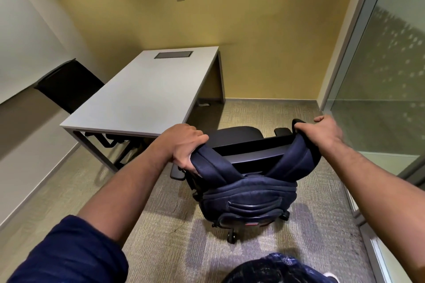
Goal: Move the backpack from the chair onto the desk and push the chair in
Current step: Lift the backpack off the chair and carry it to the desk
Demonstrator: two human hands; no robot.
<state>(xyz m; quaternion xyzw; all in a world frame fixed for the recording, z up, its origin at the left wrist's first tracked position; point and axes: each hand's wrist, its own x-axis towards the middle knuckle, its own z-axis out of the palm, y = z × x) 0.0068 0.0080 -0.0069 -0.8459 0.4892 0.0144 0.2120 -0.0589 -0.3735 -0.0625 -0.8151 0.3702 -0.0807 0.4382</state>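
Left hand (184, 145) & right hand (322, 134) each grip a strap of navy fabric backpack (248, 200) (over black office chair (239, 142)), near grey rectangular desk (147, 94).

place: small office study room | cues: grey desk (147, 89) at 11 o'clock, wheeled chair (239, 142), frosted glass partition (391, 71) at 2 o'clock, carpet (161, 225)

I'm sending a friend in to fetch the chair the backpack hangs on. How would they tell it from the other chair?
Start at the grey desk by the yellow wall. The chair stands on the carpet off its near right corner, not tucked in. Unlike the other chair at the desk's left side, it has a navy backpack draped over its backrest.
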